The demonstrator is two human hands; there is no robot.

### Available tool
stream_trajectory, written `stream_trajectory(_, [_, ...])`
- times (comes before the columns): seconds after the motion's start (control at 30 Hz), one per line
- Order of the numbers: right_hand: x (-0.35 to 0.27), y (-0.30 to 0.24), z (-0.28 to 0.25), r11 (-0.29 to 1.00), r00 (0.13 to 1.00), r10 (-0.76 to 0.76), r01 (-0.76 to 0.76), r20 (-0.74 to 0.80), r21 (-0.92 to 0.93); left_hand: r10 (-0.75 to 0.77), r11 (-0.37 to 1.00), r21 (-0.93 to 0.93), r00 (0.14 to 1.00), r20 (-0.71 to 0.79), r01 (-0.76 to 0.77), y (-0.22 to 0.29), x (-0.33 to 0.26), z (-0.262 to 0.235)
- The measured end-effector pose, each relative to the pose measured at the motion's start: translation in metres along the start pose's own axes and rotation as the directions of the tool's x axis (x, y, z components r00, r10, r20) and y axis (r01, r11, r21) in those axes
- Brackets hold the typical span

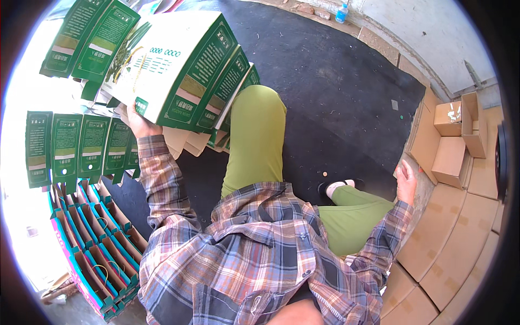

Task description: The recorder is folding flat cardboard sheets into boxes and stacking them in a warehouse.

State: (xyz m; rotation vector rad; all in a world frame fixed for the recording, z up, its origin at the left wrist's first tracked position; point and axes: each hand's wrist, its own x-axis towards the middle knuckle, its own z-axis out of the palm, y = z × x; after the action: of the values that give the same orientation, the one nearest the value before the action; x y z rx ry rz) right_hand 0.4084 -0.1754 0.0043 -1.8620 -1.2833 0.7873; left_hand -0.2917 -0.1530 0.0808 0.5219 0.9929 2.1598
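Observation:
My left hand [142, 123] grips the lower left corner of a white and green gift box [168, 62], its fingers partly hidden behind the cardboard. Printed lines and a picture of green stalks mark the white face, and a yellow cord handle hangs on it. Similar green-sided boxes [227, 86] lie right behind it, beside my knee. Out to the right, my right hand [405, 181] holds nothing that I can see. Its fingers are loosely extended near the brown cardboard cartons.
Several green boxes [66, 143] stand in a row at left, above stacked open cartons [100, 238] with cord handles. Brown cartons [433, 227] line the right side, small open ones [450, 157] on top. A black mat [336, 97] covers the floor; a water bottle [342, 13] stands beyond.

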Motion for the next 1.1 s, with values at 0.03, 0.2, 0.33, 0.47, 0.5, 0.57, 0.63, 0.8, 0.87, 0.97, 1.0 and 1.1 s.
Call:
stream_trajectory(0.03, [-0.002, -0.003, 0.001, 1.0, 1.0, 0.005, -0.005, 0.01, -0.012, -0.007, 1.0, -0.001, 1.0, 0.003, 0.007, -0.002, 0.0, 0.002])
stream_trajectory(0.2, [-0.004, -0.002, 0.003, 0.999, 1.0, 0.025, -0.024, 0.009, -0.033, -0.021, 1.0, 0.013, 0.999, 0.034, 0.021, -0.005, -0.005, 0.006])
stream_trajectory(0.33, [-0.003, 0.004, -0.001, 1.0, 1.0, 0.009, -0.009, 0.021, -0.014, -0.04, 0.999, -0.002, 0.999, 0.03, 0.04, -0.005, -0.003, 0.0])
stream_trajectory(0.47, [-0.005, 0.009, -0.006, 0.998, 1.0, -0.009, 0.01, 0.019, -0.06, -0.045, 0.998, 0.047, 0.997, 0.068, 0.042, -0.009, 0.008, -0.009])
stream_trajectory(0.5, [-0.005, 0.011, -0.007, 0.998, 1.0, 0.009, -0.009, -0.001, -0.066, -0.077, 0.997, 0.034, 0.996, 0.041, 0.076, -0.01, 0.009, -0.011])
stream_trajectory(0.57, [-0.003, 0.01, -0.007, 1.0, 1.0, 0.005, -0.005, -0.013, 0.009, -0.099, 0.992, 0.082, 0.995, 0.026, 0.096, -0.003, 0.022, -0.034])
stream_trajectory(0.63, [-0.009, -0.003, -0.011, 0.995, 0.999, 0.008, -0.003, -0.052, 0.1, 0.096, 0.918, 0.394, 0.988, -0.123, -0.041, 0.0, 0.017, -0.032])
stream_trajectory(0.8, [-0.041, 0.008, -0.047, 0.973, 0.939, 0.16, -0.099, -0.303, 0.209, 0.779, 0.065, 0.753, 0.505, 0.372, -0.655, 0.017, -0.036, 0.05])
stream_trajectory(0.87, [-0.059, 0.035, -0.062, 0.963, 0.897, 0.216, -0.13, -0.386, 0.237, 0.728, 0.093, 0.714, 0.537, 0.426, -0.694, 0.001, -0.088, 0.114])
stream_trajectory(0.97, [-0.103, 0.104, -0.069, 0.929, 0.787, 0.354, -0.237, -0.505, 0.283, 0.416, 0.374, 0.546, 0.661, 0.624, -0.75, -0.055, -0.12, 0.15])
stream_trajectory(1.0, [-0.124, 0.131, -0.065, 0.9, 0.736, 0.433, -0.321, -0.519, 0.295, 0.28, 0.432, 0.489, 0.628, 0.726, -0.758, -0.077, -0.135, 0.168])
stream_trajectory(1.1, [-0.218, 0.234, -0.056, 0.716, 0.536, 0.698, -0.538, -0.475, 0.445, -0.148, 0.599, 0.463, 0.478, 0.866, -0.653, -0.15, -0.148, 0.18])
